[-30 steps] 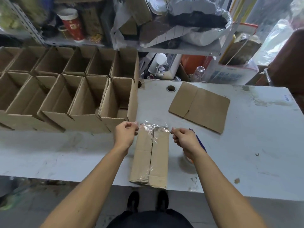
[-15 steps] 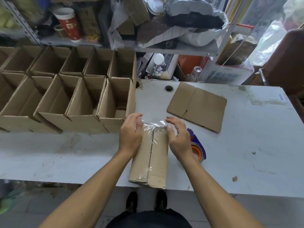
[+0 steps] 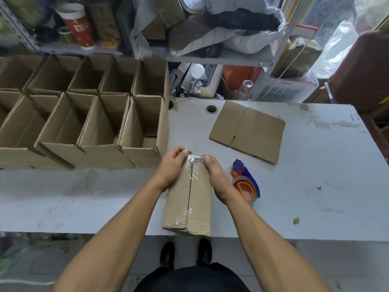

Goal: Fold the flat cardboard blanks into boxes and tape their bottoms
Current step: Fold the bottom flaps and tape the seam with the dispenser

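The box (image 3: 189, 199) lies bottom-up at the near edge of the table (image 3: 305, 186), a strip of clear tape (image 3: 192, 165) running along its centre seam. Half a second ago both hands lay flat on top of its far end; now they have slid outward and grip that end from either side. The left hand (image 3: 171, 167) holds the left edge, its fingers (image 3: 182, 151) curled over the far corner onto the tape end. The right hand (image 3: 215, 172) holds the right edge, fingers (image 3: 207, 158) bent down over the far rim. The loose tape that stood up crinkled a second ago is now pressed down over the far end. The tape dispenser (image 3: 245, 182) rests just right of the right hand. A flat blank (image 3: 248, 131) lies farther right, and open boxes (image 3: 84, 123) stand in rows on the left.
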